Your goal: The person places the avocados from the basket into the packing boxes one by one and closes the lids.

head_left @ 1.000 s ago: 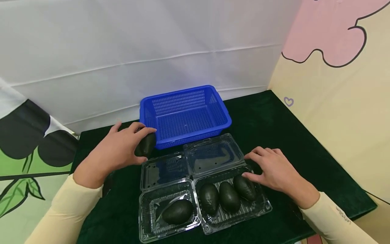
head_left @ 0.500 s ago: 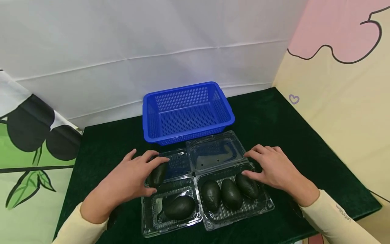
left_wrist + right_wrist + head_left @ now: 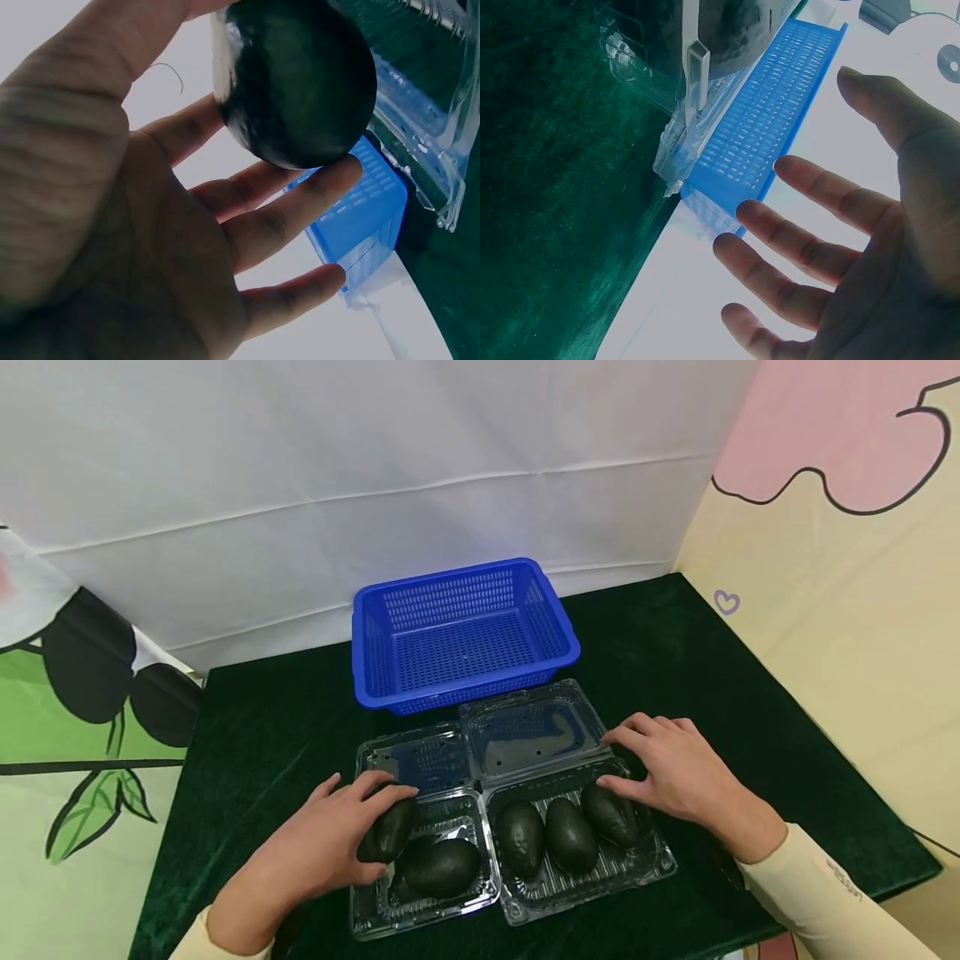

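My left hand point(image 3: 322, 835) grips a dark avocado point(image 3: 304, 82) between thumb and fingers, over the left side of the left clear clamshell box point(image 3: 487, 852). Another avocado point(image 3: 442, 868) lies in that box, right beside the held one. In the right clamshell box point(image 3: 555, 902) a row of three avocados point(image 3: 570, 837) lies side by side. My right hand point(image 3: 667, 768) hovers at that box's right edge with fingers relaxed. The right wrist view shows nothing between its thumb and fingers point(image 3: 810, 187).
Both clamshell lids point(image 3: 528, 735) lie folded back, away from me. Behind them stands a blue perforated basket point(image 3: 465, 689) with nothing in it. Dark green cloth point(image 3: 675, 643) covers the table, and a white curtain point(image 3: 420, 460) hangs at the back.
My left hand has brought the avocado from beside the basket down toward me, over the left box. The right hand stays near the right box. The view has shifted slightly.
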`<state>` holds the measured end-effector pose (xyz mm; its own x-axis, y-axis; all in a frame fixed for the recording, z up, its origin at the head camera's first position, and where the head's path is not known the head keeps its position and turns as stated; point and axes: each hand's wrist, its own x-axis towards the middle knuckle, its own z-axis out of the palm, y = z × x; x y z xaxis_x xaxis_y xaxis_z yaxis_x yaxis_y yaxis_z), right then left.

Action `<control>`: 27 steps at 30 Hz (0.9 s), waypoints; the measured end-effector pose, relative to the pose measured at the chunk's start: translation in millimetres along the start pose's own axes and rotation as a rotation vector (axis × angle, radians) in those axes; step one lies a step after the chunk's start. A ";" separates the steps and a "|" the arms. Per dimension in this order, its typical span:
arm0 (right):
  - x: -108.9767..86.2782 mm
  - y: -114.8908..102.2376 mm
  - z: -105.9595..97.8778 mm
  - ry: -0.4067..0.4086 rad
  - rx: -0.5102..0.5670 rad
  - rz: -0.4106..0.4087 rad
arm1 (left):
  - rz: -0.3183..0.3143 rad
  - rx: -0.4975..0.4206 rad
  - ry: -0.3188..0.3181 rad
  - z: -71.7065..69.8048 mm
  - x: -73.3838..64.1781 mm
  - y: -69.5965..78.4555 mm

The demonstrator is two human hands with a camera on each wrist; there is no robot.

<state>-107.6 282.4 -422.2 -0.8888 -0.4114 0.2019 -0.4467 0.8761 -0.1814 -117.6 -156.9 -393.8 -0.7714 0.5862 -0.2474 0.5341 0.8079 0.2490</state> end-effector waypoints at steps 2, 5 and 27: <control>1.0 0.9 0.8 -0.002 0.001 0.002 | 0.001 -0.019 -0.008 2.7 -2.8 0.8; 2.7 2.4 1.9 -0.002 0.005 0.006 | 0.010 -0.039 -0.017 7.8 -6.4 2.2; 15.8 23.9 5.4 -0.016 0.029 0.045 | 0.019 0.019 0.022 43.7 -13.6 -1.8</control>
<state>-132.9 295.5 -428.6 -0.9095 -0.3759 0.1776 -0.4089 0.8861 -0.2181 -92.9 -163.7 -431.8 -0.7681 0.6004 -0.2224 0.5551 0.7976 0.2360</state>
